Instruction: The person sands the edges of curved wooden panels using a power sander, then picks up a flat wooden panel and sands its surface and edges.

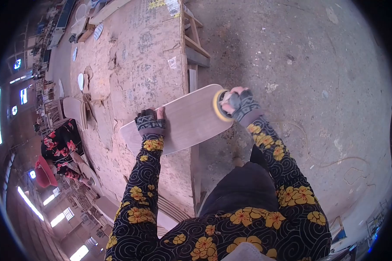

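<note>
A pale, flat wooden board [187, 119] with rounded corners lies slanted over the edge of the worktable, its right end sticking out past that edge. My left hand [150, 122], in a fingerless patterned glove, grips the board near its left end, with the thumb on the face and the fingers bent at the far edge. My right hand [240, 102], gloved the same way, is closed around a round power sander [222, 105] with a yellow pad. The pad sits against the board's right end, tilted on its side. My palm hides part of the sander's body.
The worn worktable [139, 65] stretches away ahead, with round pads [81, 81] scattered on it. At left, a co-worker in a red cap [45, 172] bends over another board. Stacked curved boards [172, 209] stand near my left elbow. A hose [309, 148] trails on the concrete floor.
</note>
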